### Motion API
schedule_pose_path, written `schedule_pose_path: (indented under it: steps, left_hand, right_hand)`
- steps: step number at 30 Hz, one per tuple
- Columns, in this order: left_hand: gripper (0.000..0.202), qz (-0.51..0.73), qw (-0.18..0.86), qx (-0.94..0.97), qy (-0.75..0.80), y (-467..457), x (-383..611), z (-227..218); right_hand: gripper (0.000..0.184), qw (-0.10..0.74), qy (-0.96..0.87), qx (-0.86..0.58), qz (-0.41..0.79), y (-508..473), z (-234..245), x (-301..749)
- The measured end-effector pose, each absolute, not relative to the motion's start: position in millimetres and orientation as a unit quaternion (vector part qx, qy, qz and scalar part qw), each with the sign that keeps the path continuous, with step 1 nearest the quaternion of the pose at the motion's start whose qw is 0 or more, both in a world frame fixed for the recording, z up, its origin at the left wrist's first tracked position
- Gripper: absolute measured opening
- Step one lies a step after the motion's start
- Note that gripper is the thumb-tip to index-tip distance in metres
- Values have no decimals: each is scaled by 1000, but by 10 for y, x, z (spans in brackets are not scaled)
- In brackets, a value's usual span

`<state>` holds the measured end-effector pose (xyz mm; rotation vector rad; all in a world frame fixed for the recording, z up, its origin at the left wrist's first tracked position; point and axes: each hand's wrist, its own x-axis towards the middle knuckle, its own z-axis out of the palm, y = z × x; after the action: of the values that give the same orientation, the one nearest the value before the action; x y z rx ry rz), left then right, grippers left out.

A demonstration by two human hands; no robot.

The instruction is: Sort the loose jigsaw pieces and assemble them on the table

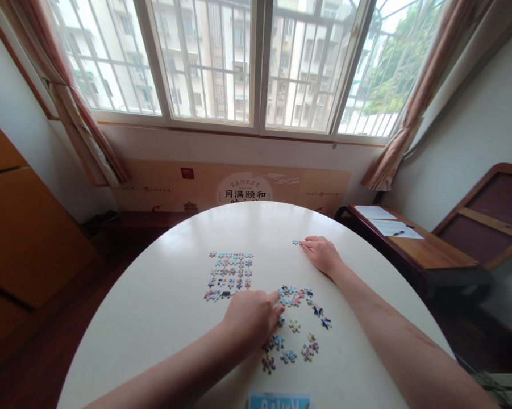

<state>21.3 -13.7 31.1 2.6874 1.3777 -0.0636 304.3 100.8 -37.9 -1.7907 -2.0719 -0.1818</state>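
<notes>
My right hand (323, 254) reaches to the far right part of the table, its fingertips pressed together on small jigsaw pieces (295, 242). Nearer to me, my left hand (253, 316) is closed, with curled fingers at the left edge of a loose pile of jigsaw pieces (296, 295). Whatever its fingertips hold is too small and hidden to make out. Left of that hand, several rows of separate jigsaw pieces (232, 271) lie laid out in a block, its lower right corner partly covered by the hand. More scattered pieces (288, 356) lie below the pile.
Everything lies on a round white table (153, 318). A blue printed box or card (280, 400) shows at the near edge. On the right stands a wooden side bench (435, 250) with papers (394, 228) and a pen. Barred windows (208, 62) face the table.
</notes>
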Motion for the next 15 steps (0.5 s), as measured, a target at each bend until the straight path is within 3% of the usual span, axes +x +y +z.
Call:
schedule_pose_path:
  steps: [15]
  left_hand:
    - [37, -25, 69, 886, 458, -146, 205, 321]
  right_hand:
    - [30, 254, -738, -622, -62, 1022, -407, 3066]
